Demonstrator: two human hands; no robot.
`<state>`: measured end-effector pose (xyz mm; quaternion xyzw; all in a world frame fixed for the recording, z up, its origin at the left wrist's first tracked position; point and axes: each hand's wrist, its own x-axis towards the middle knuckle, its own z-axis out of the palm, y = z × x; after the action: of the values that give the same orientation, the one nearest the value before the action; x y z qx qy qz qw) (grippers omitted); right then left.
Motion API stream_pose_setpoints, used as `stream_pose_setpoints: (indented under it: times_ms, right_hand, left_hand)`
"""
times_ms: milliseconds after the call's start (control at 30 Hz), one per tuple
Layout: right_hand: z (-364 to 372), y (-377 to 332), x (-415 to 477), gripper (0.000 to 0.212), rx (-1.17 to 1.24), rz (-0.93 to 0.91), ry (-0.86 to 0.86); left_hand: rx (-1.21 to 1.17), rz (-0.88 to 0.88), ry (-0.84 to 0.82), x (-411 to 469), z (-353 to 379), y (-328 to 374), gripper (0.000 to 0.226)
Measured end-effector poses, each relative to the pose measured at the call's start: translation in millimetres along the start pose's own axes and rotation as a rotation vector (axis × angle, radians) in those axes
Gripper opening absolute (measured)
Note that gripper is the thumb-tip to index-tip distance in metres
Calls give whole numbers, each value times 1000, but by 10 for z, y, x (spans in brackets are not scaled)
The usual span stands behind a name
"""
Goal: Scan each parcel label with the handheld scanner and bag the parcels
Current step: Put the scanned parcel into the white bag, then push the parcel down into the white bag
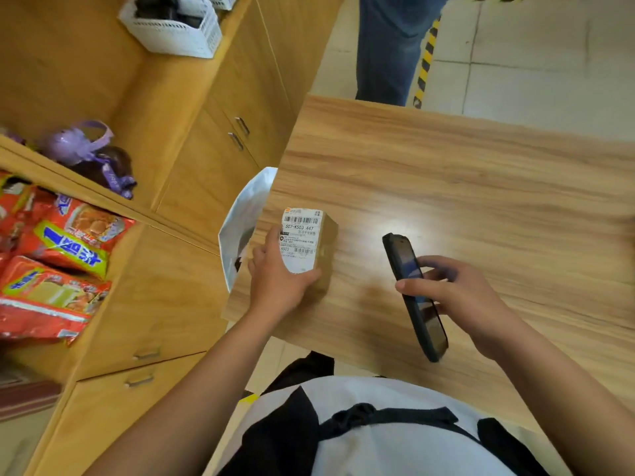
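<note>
Both hands are occupied. The left hand [276,278] grips a small brown cardboard parcel [327,242] from its near end. The thumb wraps across the near edge of the top face and the fingers curl along the box's left side. The parcel sits near the left edge of the wooden tabletop [481,173]. Its white shipping label [300,235] faces up, showing barcodes and the printed code "507-K503 447".

The right hand [458,298] holds a dark, slim handheld scanner [414,297] with the screen up. The thumb presses its left edge and the fingers curl round its right side. The scanner is to the right of the parcel and apart from it, with its far end angled away and slightly left. Whether it touches the tabletop I cannot tell.

A white plastic bag [237,218] stands with its mouth open just beside the tabletop's left edge, next to the parcel, with something dark partly visible inside.

To the left are wooden cabinets [192,201] with metal handles. On them are red and yellow snack packets [55,255], a purple ribbon [86,142] and a white slotted basket [178,32]. Beyond the far edge of the tabletop, a person in blue jeans [388,49] stands on the tiled floor beside a strip of yellow-and-black hazard tape [426,60].
</note>
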<state>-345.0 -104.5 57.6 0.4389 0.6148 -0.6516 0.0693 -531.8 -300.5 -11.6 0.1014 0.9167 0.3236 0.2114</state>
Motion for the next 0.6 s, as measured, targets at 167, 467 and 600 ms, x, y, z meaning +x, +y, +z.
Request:
stream_pose_setpoints:
  times_ms: [167, 467, 600]
  right_hand:
    - [308, -148, 71, 47, -66, 5, 35]
    - [836, -453, 140, 74, -104, 18, 145]
    - [1015, -542, 141, 81, -93, 17, 176]
  left_hand:
    - [-133, -65, 125, 584, -526, -379, 101]
    - [-375, -209, 58, 1758, -976, -1121, 95]
    - [-297, -198, -42, 2094, -941, -1284, 95]
